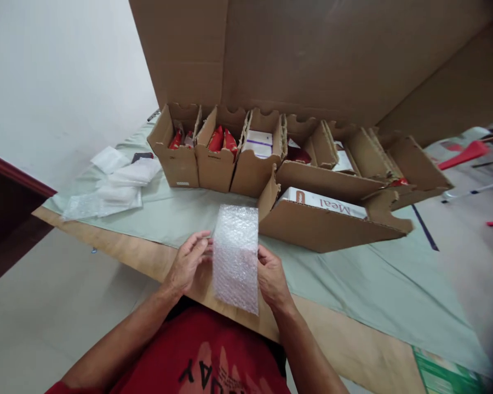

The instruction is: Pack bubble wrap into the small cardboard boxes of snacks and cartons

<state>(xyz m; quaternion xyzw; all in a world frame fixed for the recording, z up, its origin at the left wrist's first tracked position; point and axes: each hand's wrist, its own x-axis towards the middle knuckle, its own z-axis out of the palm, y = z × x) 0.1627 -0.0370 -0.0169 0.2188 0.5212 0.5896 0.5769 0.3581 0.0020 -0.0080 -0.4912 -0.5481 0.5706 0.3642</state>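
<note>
A clear bubble wrap sheet is held up in front of me, over the table's front edge. My right hand grips its right edge, with the fingers partly hidden behind it. At the left edge of the sheet is my left hand, its fingers apart and stretched toward the wrap. Whether those fingertips touch the plastic I cannot tell. Just beyond lies a long cardboard holder with a white box marked "Meal" inside.
Behind stands a row of cardboard holders containing red packets, a white box with a purple stripe and other items. Several bubble wrap pieces lie at left on the pale green cloth. A tall cardboard panel rises at the back.
</note>
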